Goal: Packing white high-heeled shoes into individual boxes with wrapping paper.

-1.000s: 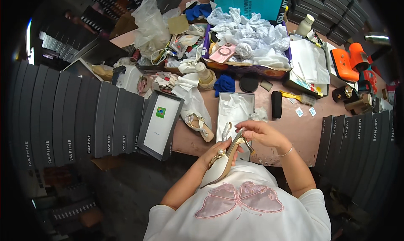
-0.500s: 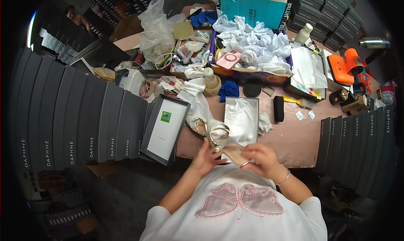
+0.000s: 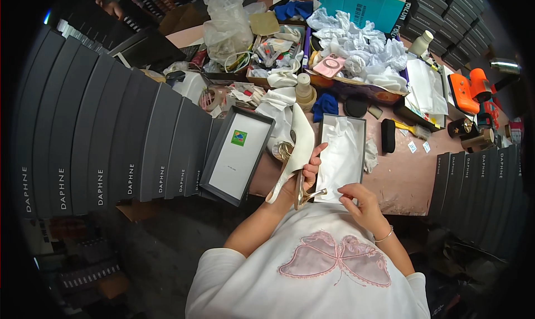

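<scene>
White slingback shoe just left of the open tissue-lined box, raised in the left hand, toe up, gold heel pointing toward the box's near end. Left fingers grasping the shoe round its rear part. Right hand at the box's near right corner, fingers released, loosely curled. Second shoe left of the box on the worktop, partly hidden. Box lid, green sticker inside, farther left of box; black case, yellow brush to its right; blue cloth beyond its far end
</scene>
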The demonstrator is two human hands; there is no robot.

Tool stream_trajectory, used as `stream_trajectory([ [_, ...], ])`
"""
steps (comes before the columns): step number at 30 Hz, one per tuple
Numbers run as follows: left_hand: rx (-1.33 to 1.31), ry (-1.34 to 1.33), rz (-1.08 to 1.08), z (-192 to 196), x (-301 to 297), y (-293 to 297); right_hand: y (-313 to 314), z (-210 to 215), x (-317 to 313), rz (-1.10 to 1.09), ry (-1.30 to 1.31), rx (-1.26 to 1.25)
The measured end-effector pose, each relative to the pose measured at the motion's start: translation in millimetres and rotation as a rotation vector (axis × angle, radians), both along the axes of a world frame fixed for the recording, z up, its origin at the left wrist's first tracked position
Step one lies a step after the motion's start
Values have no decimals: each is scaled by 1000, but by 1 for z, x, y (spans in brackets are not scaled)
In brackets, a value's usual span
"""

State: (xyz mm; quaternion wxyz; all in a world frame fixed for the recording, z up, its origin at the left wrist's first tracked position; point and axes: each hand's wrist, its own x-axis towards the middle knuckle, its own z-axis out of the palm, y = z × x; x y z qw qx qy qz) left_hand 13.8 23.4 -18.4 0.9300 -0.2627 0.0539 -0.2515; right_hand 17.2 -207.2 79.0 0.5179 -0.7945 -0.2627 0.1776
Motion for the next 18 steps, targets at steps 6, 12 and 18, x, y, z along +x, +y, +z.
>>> stream_trajectory([
  [6, 27, -89, -14, 7, 0, -8, -52, -129, 32, -378, 445, 4],
  [12, -15, -217, -14, 5, -5, -10, -70, -191, 83, -510, 721, 170],
  [18, 91, -321, -48, -4, -1, -15, -68, -210, 117, -442, 119, -79],
])
